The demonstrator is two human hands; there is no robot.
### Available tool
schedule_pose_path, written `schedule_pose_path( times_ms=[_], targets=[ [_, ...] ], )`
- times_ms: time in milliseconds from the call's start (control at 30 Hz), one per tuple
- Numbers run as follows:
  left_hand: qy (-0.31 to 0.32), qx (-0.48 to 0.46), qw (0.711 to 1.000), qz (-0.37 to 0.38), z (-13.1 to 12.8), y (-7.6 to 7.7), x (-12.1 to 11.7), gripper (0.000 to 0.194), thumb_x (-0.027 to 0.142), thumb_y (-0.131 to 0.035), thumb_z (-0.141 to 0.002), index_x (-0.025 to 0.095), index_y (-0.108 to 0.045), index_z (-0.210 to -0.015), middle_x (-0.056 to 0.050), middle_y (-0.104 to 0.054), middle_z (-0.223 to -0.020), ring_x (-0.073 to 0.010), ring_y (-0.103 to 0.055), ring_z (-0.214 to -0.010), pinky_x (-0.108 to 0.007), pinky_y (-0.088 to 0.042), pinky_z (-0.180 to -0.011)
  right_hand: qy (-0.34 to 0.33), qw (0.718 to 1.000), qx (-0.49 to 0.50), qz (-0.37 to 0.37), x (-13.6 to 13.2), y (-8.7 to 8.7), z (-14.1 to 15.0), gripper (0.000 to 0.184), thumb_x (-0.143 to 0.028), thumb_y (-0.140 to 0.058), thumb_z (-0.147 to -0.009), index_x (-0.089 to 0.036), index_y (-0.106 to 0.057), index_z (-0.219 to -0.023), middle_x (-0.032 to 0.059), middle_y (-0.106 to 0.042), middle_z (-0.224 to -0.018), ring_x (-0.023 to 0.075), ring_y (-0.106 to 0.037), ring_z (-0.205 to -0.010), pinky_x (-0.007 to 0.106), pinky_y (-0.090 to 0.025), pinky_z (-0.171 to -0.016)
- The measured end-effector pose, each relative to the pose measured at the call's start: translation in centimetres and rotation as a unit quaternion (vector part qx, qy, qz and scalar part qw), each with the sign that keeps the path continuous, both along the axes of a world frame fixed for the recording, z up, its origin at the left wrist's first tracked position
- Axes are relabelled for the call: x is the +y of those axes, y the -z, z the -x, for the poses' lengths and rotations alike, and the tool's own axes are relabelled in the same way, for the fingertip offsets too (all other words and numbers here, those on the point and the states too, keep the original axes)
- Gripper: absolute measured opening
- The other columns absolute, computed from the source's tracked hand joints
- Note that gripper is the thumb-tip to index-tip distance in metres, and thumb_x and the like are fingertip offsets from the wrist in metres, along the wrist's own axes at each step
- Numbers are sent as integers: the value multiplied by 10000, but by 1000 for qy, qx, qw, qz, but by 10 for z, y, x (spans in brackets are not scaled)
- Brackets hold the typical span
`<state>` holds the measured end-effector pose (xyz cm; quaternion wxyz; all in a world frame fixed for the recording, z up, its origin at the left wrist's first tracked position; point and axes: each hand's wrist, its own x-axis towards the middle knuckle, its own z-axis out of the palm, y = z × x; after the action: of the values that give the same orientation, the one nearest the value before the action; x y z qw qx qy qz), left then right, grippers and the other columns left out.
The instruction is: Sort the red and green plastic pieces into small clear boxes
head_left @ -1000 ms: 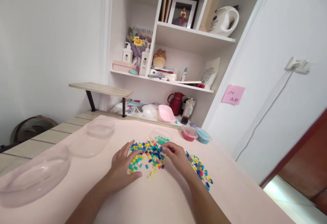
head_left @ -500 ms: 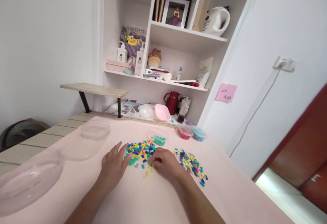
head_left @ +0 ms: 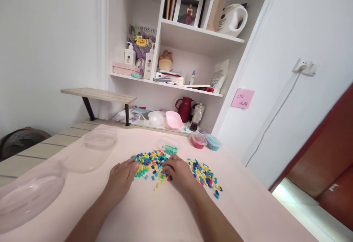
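Observation:
Small multicoloured capsule-shaped pieces lie in a loose pile on the pink-covered table, between my hands. My left hand rests at the pile's left edge, fingers stretched forward and close together, thumb near the pieces. At the right side of the pile my right hand has its fingers bent down and drawn together among the pieces; whatever they pinch is hidden. A second mixed heap spreads to the right of that hand. Just behind the first pile, a clear plastic tub contains green pieces.
Tubs of red pieces and light-blue pieces stand at the table's back right. Clear plastic containers lie on the left. Behind are a small raised wooden shelf, a pink tray, a red jug and a bottle.
My right hand has shifted from the pile's back right toward its front, then slightly back. My left hand's spread fingers have come closer together. The camera view has turned slightly right.

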<state>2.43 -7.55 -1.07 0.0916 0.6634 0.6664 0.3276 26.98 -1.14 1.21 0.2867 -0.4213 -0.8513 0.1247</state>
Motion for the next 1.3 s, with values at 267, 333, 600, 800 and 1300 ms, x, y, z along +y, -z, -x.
schedule_pose_path(
  times_ms=[267, 333, 600, 800, 1300],
  targets=[
    [36, 26, 999, 13, -1, -1, -2, 439, 402, -281, -944, 330, -663, -1147, -13, -604, -1340, -198, -487, -1289, -468, -267, -1115, -57, 998, 26, 8, 2, -1, -1, 225, -136, -517, -874, -222, -723, -903, 38, -667, -932, 167, -595, -902, 270, -431, -823],
    [35, 28, 999, 9, -1, -2, -2, 430, 406, -296, -943, 328, -660, -1158, -15, -611, -1332, -198, -485, -1291, -460, -277, -1111, -73, 997, 3, -10, 2, -2, -2, 217, -142, -517, -883, -225, -716, -900, 31, -672, -928, 169, -583, -917, 283, -413, -849],
    [30, 39, 999, 15, -4, -5, -4, 412, 407, -320, -937, 333, -652, -1169, -10, -615, -1327, -201, -482, -1296, -461, -279, -1111, 21, 997, -50, -50, 8, 1, -1, 234, -232, -510, -910, -219, -713, -796, 45, -664, -833, 189, -573, -857, 305, -406, -811],
    [27, 39, 999, 5, -3, -4, -3, 400, 414, -338, -929, 331, -663, -1148, -12, -632, -1304, -204, -501, -1278, -450, -303, -1099, -15, 998, -35, -54, 13, 7, 9, 185, -221, -594, -853, -272, -745, -947, 41, -683, -903, 193, -598, -910, 298, -426, -834],
    [18, 58, 998, 14, -5, -7, -4, 381, 413, -390, -904, 315, -669, -1143, -26, -616, -1327, -224, -499, -1284, -459, -299, -1107, 4, 996, -64, -68, 10, 9, 21, 134, -227, -626, -814, -264, -746, -861, 33, -684, -868, 196, -592, -906, 302, -407, -836]
  ],
)
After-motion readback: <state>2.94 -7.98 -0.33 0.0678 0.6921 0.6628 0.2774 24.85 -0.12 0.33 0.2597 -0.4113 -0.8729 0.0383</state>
